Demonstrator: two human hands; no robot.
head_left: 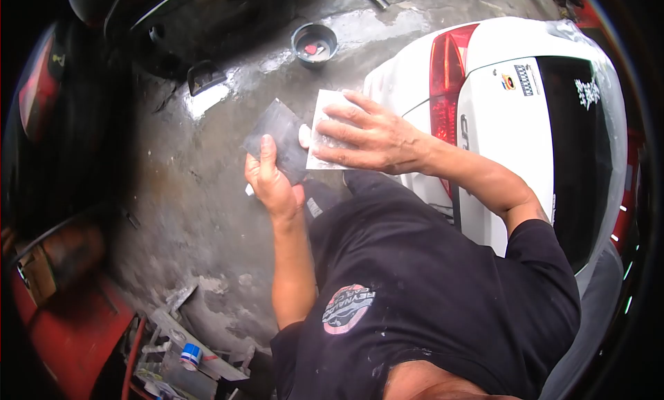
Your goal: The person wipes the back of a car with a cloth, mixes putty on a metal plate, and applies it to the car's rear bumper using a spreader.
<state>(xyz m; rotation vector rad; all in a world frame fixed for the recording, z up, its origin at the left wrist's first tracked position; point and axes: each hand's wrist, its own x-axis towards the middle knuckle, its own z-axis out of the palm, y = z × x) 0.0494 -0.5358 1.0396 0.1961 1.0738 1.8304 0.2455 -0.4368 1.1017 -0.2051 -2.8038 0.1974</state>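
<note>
My left hand (273, 182) grips a dark grey square plate (278, 132) by its lower edge, the thumb lying on its face. Something small and white (250, 190) shows beside that hand; I cannot make out what it is. My right hand (370, 134) is closed on a white flat spreader (322, 109), its fingers laid across the face, with white smears near the fingertips. A lump of white paste (304, 136) sits between the plate's right edge and the spreader. Both pieces are held up in front of my body, above the concrete floor.
A white car (477, 109) with a red tail light (448, 75) stands close on my right. A dark bucket (314, 46) with liquid and a red item rests on the wet floor ahead. A blue-and-white can (191, 356) stands on a bench (173, 383) at lower left. Dark vehicle parts line the left.
</note>
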